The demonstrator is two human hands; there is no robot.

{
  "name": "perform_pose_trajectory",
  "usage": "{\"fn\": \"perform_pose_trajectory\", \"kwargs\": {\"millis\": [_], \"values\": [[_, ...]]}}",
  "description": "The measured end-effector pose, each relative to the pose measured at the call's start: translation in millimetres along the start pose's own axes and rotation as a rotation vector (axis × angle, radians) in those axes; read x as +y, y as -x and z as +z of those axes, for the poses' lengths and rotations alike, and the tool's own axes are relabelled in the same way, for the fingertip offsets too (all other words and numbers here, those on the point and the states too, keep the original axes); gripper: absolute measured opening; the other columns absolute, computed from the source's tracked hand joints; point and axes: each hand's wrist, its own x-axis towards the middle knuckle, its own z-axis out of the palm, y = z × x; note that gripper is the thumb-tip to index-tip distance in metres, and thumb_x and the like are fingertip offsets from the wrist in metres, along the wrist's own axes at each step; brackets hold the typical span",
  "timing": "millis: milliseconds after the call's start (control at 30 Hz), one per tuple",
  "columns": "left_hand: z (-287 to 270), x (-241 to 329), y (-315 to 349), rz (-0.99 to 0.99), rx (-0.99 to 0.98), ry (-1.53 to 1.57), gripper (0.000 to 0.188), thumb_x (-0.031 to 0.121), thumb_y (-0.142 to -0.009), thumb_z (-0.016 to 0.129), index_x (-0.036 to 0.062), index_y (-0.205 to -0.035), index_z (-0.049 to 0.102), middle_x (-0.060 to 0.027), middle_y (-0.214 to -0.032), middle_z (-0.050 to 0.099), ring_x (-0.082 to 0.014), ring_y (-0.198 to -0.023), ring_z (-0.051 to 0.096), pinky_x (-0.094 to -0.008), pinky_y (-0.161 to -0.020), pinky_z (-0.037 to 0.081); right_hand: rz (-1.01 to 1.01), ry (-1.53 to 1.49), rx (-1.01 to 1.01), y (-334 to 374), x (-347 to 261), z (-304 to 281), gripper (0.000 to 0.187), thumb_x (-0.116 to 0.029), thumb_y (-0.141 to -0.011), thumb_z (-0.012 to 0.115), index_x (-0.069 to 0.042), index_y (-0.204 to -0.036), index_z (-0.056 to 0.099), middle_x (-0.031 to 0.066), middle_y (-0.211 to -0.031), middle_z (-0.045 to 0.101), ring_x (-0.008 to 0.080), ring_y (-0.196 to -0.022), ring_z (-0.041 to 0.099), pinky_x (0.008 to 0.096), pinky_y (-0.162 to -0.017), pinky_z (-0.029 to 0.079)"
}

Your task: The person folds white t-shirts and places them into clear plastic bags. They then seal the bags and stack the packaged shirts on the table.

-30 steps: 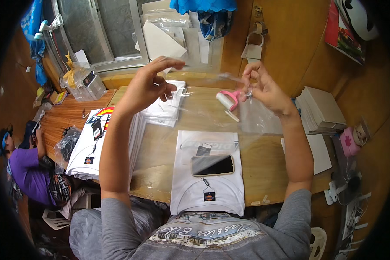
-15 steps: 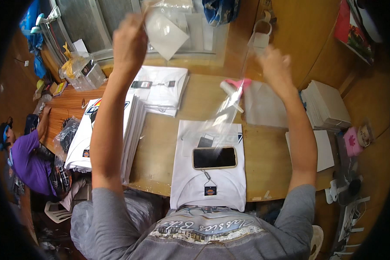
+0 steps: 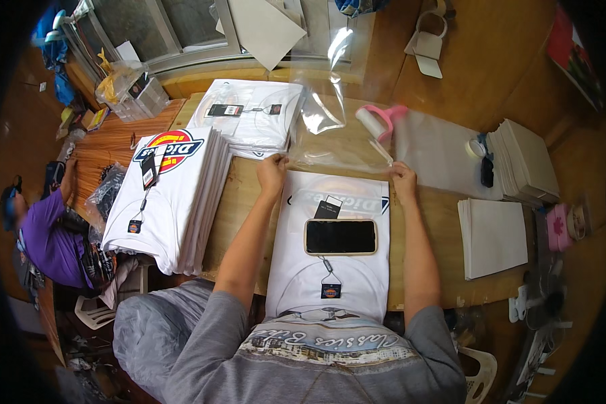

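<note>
Between my left hand (image 3: 272, 174) and my right hand (image 3: 402, 180), a clear plastic bag (image 3: 327, 120) is stretched over the table, its far part rising toward the window. Each hand pinches a near corner of it. Just below the bag's near edge lies a folded white T-shirt (image 3: 293, 269), its collar toward me. A phone (image 3: 341, 237) with a dark screen rests across the shirt. Partly behind the phone is a black hang tag (image 3: 328, 207), and a small black label (image 3: 330, 291) hangs on a cord near the collar. A pink-handled lint roller (image 3: 384, 122) lies beyond my right hand.
At left stands a stack of folded white T-shirts (image 3: 198, 209); bagged shirts (image 3: 256, 135) lie behind it. Clear plastic bags (image 3: 427, 151), a cardboard stack (image 3: 528, 161) and white sheets (image 3: 495, 239) are at right. A person in purple (image 3: 54, 236) sits far left.
Both hands have come down from high up, nearer the T-shirt and closer together. The clear bag, blurred between them before, is now spread out flat beyond the shirt.
</note>
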Motion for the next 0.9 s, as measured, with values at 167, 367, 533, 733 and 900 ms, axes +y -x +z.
{"fn": "perform_pose_trajectory", "kwargs": {"millis": [167, 367, 533, 733, 900], "values": [[9.8, -13.8, -5.4, 0.075, 0.034, -0.197, 0.01, 0.007, -0.068, 0.059, 0.0019, -0.076, 0.061, -0.0124, -0.065, 0.059, -0.0215, -0.055, 0.056, -0.0299, -0.054, 0.043, 0.564, -0.443, -0.073, -1.5, -0.2, 6.4, 0.008, 0.006, -0.072, 0.053, 0.0, -0.075, 0.05, 0.0065, -0.068, 0.055, 0.014, -0.059, 0.056, 0.0231, -0.051, 0.047], [8.4, -34.8, -14.3, -0.17, -0.223, 0.189, 0.007, -0.003, -0.062, 0.056, 0.0015, -0.067, 0.058, -0.0082, -0.06, 0.058, -0.0143, -0.053, 0.054, -0.0253, -0.05, 0.042, 0.7, -0.32, -0.232, -10.6, 0.4, -7.4, 0.013, 0.004, -0.07, 0.057, -0.003, -0.073, 0.046, 0.0063, -0.067, 0.055, 0.0126, -0.057, 0.055, 0.0235, -0.046, 0.047], [-6.5, -37.8, -3.2, -0.168, -0.342, 0.287, 0.011, -0.009, -0.061, 0.052, 0.0008, -0.064, 0.055, -0.0033, -0.058, 0.055, -0.0081, -0.053, 0.049, -0.0209, -0.047, 0.039, 0.756, -0.492, -0.329, 0.4, -13.4, -20.9, 0.011, 0.006, -0.07, 0.054, -0.002, -0.07, 0.046, 0.0073, -0.065, 0.056, 0.0133, -0.055, 0.055, 0.0253, -0.048, 0.048], [-54.4, -40.6, 32.9, -0.172, -0.776, 0.225, 0.013, -0.009, -0.065, 0.053, 0.0018, -0.072, 0.054, -0.0023, -0.071, 0.055, -0.0093, -0.064, 0.05, -0.0191, -0.056, 0.041, 0.868, -0.358, -0.48, 45.6, -43.7, -48.5, 0.014, 0.003, -0.072, 0.054, -0.003, -0.081, 0.045, 0.0085, -0.064, 0.055, 0.0146, -0.053, 0.055, 0.0259, -0.047, 0.047], [-79.2, -12.7, 58.2, -0.336, -0.828, 0.441, 0.014, -0.002, -0.071, 0.059, 0.0025, -0.083, 0.054, -0.0019, -0.084, 0.054, -0.0098, -0.074, 0.051, -0.0209, -0.06, 0.044, 0.321, -0.073, -0.377, 104.2, -124.8, -30.7, 0.064, -0.013, -0.055, 0.074, -0.011, -0.11, 0.041, 0.0112, -0.088, 0.055, 0.0253, -0.082, 0.055, 0.0328, -0.069, 0.044]]}}
